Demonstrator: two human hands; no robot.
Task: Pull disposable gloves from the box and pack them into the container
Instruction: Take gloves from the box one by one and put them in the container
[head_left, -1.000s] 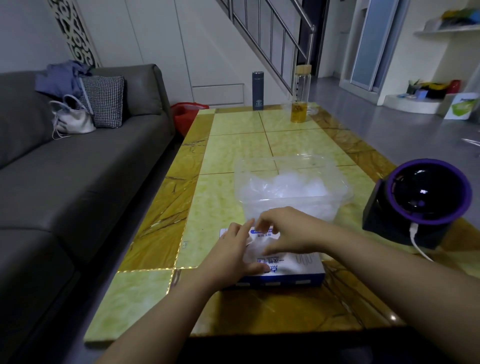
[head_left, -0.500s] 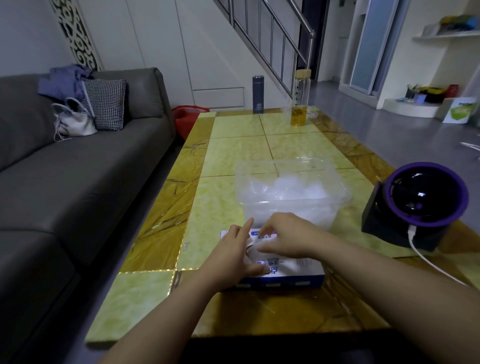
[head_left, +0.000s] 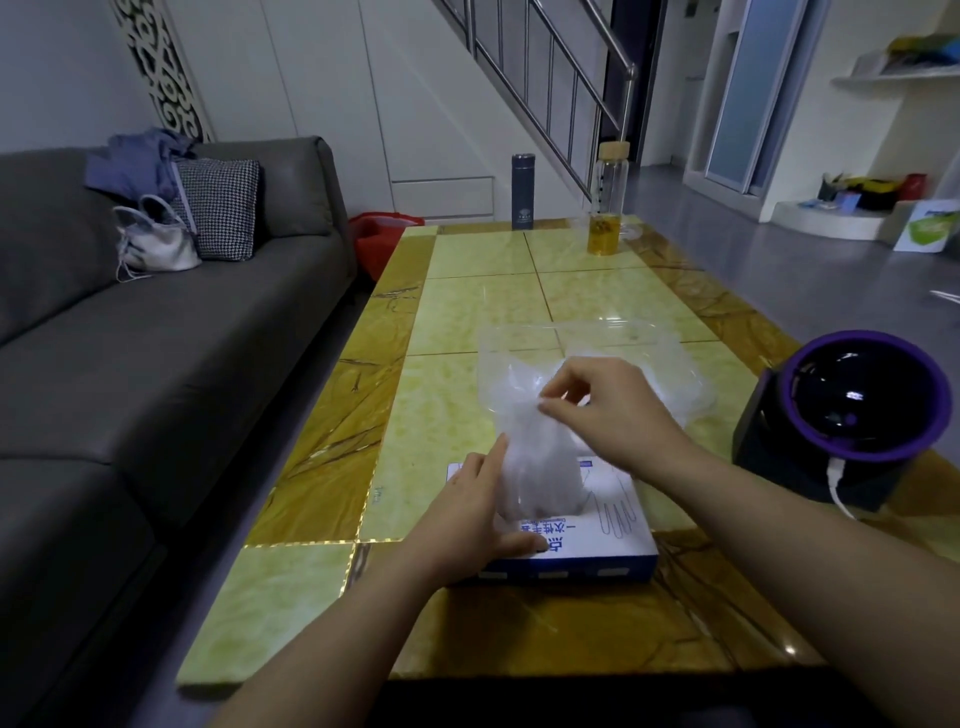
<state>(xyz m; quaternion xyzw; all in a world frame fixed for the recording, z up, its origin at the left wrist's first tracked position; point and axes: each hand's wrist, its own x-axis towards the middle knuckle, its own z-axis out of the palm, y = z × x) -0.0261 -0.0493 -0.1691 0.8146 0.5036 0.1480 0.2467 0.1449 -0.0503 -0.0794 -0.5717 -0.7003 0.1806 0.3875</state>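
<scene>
Two arms reach in from the near edge of the worktop (head_left: 467, 312). The left hand (head_left: 478, 514) lies on the left end of the blue-and-white box (head_left: 597, 540), released and gripping nothing, with its thumb pressing on the box top and its forefinger pointing up beside the gloves (head_left: 535, 467). The right hand (head_left: 608, 410) pinches the top of this clear bunch between thumb and fingertips. The bunch hangs from the pinch down to the top of the box, in front of the container (head_left: 675, 364). That clear plastic container stands just beyond the box, with more crumpled clear film inside. To the right sits a black device (head_left: 857, 415) with a purple ring, a white cable plugged into its near side. At the far end stand a dark flask (head_left: 523, 191) and a glass bottle (head_left: 609, 202) holding yellow liquid. A grey sofa (head_left: 156, 364) runs along the left.
</scene>
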